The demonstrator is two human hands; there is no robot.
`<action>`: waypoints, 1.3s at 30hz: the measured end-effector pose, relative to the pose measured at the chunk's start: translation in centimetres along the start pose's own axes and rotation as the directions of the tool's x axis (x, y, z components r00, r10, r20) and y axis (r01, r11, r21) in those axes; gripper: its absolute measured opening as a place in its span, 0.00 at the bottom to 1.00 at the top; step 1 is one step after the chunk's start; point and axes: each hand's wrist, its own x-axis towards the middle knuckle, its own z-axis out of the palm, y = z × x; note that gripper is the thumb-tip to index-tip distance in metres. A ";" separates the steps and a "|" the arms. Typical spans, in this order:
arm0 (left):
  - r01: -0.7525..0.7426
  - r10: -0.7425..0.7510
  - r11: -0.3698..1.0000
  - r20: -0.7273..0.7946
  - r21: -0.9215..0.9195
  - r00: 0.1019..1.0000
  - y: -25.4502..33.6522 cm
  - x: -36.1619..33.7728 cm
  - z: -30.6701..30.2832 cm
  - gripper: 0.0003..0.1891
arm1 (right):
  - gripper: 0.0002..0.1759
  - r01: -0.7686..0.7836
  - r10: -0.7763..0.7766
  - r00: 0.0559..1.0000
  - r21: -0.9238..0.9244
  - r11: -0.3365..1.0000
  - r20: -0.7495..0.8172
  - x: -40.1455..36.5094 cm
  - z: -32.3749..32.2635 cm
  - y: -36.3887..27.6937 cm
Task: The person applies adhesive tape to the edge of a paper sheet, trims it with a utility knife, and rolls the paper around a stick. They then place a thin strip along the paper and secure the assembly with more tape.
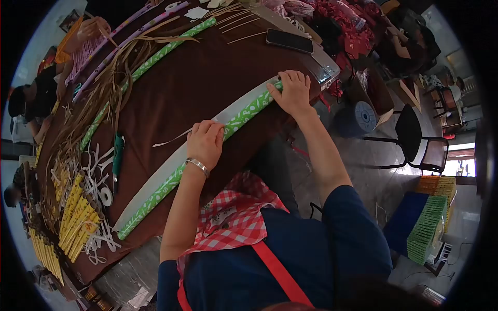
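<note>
A long roll of green-and-white patterned paper (252, 111) lies slantwise along the near edge of the brown cloth-covered table (171, 88). A pale strip of the sheet's white side shows along its far edge. My left hand (205, 146), with a silver bracelet at the wrist, bends its fingers over the roll's middle. Over the far right end rests my right hand (293, 94), thumb on the near side and fingers across it. A thin pale strip (171, 140) sticks out by my left hand. What lies beneath both palms is hidden.
Another green patterned roll (155, 59) lies among brown strips. A green-handled tool (118, 158), white tape (105, 197) and yellow patterned rolls (80, 217) are at left. A phone (289, 41) lies at the far right. Other people sit around the table; a chair (410, 132) stands right.
</note>
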 end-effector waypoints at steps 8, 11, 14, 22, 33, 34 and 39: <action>-0.004 0.004 1.000 -0.001 0.007 1.000 -0.1 0.1 0.0 0.06 | 0.31 -0.038 0.041 0.995 -0.034 0.999 0.095 -0.3 -0.5 0.0; 0.023 -0.023 1.000 0.047 0.017 0.999 0.0 0.2 -0.2 0.06 | 0.31 -0.038 0.039 0.994 -0.017 0.999 0.105 -0.5 -0.4 0.1; 0.022 -0.021 0.999 0.032 -0.024 0.999 -0.1 0.2 -0.1 0.06 | 0.32 -0.023 0.028 0.994 -0.040 0.999 0.110 -0.4 -0.7 0.0; 0.034 -0.033 0.999 0.040 -0.040 0.999 -0.3 0.2 0.0 0.07 | 0.33 0.078 -0.040 0.973 -0.161 0.984 0.229 1.0 -1.8 -1.0; 0.041 -0.039 0.997 0.042 -0.059 0.998 -0.4 0.2 0.1 0.06 | 0.37 0.260 -0.048 0.817 -0.293 0.920 0.575 4.1 -3.7 -2.2; 0.044 -0.041 0.997 0.042 -0.065 0.998 -0.3 0.2 0.1 0.06 | 0.36 0.287 -0.063 0.804 -0.293 0.912 0.591 4.3 -3.7 -2.0; 0.047 -0.044 0.997 0.037 -0.069 0.998 -0.3 0.1 0.0 0.06 | 0.24 0.455 -0.248 0.803 -0.288 0.843 0.543 4.5 -3.2 -0.2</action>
